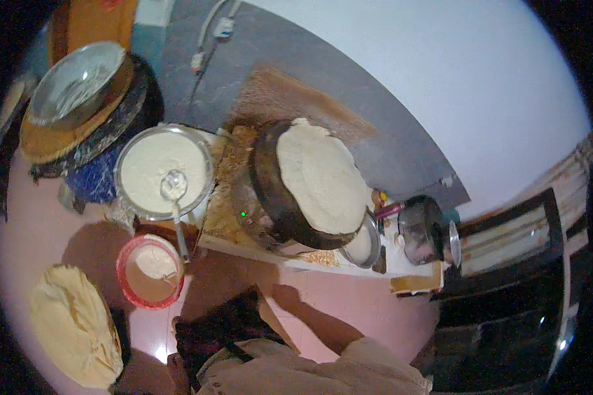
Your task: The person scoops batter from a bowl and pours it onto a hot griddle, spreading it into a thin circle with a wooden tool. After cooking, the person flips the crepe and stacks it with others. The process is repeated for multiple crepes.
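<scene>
Both my hands are out of view. Before me a broad, pale flatbread or batter sheet (323, 177) covers most of the top of a dark round griddle (272, 182), with a ragged far edge. To its left stands a wide bowl (210, 168) of creamy batter (148, 158). A metal ladle (178, 224) rests in the batter, its handle hanging over the near rim. Lower down is a red-rimmed basin (123, 276) with pale matter inside. A large, wrinkled yellowish flatbread (74, 326) lies at the lower left.
A clear bowl (79, 81) tops stacked wide round vessels (54, 143) at the upper left. To the griddle's right are a shallow metal pan (360, 247), a dark pot (420, 237) with a purple handle, and a wooden block (415, 285). A cable (205, 34) hangs along the grey wall (188, 94).
</scene>
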`<state>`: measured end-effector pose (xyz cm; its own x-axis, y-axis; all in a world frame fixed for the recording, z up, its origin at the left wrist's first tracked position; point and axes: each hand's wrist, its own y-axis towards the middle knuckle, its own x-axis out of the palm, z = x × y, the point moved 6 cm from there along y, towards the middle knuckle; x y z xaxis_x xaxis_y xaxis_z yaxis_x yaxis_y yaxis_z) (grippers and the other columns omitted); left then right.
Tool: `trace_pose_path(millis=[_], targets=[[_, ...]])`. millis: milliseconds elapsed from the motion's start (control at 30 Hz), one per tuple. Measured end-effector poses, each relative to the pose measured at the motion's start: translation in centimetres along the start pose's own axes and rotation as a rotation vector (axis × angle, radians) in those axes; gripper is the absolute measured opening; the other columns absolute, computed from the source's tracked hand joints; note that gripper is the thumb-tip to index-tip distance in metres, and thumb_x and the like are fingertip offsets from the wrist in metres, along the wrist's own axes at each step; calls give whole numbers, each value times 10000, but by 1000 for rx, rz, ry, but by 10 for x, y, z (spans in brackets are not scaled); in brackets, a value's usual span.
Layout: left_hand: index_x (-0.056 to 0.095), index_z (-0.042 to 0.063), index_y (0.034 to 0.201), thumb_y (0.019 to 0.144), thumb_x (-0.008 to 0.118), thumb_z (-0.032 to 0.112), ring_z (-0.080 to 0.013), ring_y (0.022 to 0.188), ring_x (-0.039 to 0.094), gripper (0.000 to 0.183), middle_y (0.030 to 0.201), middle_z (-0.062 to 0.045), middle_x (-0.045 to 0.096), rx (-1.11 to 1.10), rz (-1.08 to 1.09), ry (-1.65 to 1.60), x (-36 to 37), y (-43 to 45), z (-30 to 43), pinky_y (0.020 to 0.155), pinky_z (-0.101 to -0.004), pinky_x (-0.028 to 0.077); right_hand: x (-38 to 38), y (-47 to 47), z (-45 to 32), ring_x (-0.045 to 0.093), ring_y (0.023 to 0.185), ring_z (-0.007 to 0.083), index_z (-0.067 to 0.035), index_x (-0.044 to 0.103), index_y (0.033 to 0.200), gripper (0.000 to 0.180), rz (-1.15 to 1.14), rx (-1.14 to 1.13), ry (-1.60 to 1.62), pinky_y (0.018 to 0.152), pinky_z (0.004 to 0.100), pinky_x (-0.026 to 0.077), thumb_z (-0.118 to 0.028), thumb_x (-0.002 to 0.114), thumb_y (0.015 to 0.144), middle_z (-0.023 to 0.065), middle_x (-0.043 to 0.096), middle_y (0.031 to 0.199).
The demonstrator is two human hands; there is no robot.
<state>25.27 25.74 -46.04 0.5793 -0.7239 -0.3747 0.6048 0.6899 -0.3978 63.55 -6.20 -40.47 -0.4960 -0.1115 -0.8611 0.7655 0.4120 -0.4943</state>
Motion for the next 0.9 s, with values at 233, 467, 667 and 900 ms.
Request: trace_pose_path(millis=[233, 467, 667, 900], targets=[[565, 7, 1033, 947, 513, 303, -241, 818, 545, 312, 894, -109, 573, 78, 17, 330, 2, 12, 76, 753, -377, 448, -61, -103, 242, 635, 802, 374, -74, 612, 867, 257, 685, 549, 313, 713, 512, 506, -293, 488, 918, 158, 655, 868], [569, 2, 1045, 933, 527, 238, -247, 850, 543, 264, 914, -117, 570, -104, 124, 509, 38, -37, 79, 774, -373, 445, -84, -34, 439, 652, 887, 375, -88, 674, 948, 251, 484, 726, 124, 751, 469, 525, -298, 557, 876, 171, 682, 956], [573, -2, 1055, 920, 540, 182, -252, 878, 541, 230, 930, -123, 567, -319, 196, 580, 92, -118, 98, 792, -369, 442, -5, 47, 519, 636, 1013, 306, -64, 669, 989, 270, 121, 440, -67, 849, 438, 514, -274, 570, 851, 149, 656, 1073], [577, -7, 1066, 906, 554, 117, -258, 910, 538, 204, 950, -131, 564, -366, 202, 564, 151, -168, 126, 812, -365, 439, 85, 106, 573, 658, 967, 292, -74, 675, 956, 288, 79, 519, 102, 787, 425, 540, -321, 638, 814, 135, 672, 1042]])
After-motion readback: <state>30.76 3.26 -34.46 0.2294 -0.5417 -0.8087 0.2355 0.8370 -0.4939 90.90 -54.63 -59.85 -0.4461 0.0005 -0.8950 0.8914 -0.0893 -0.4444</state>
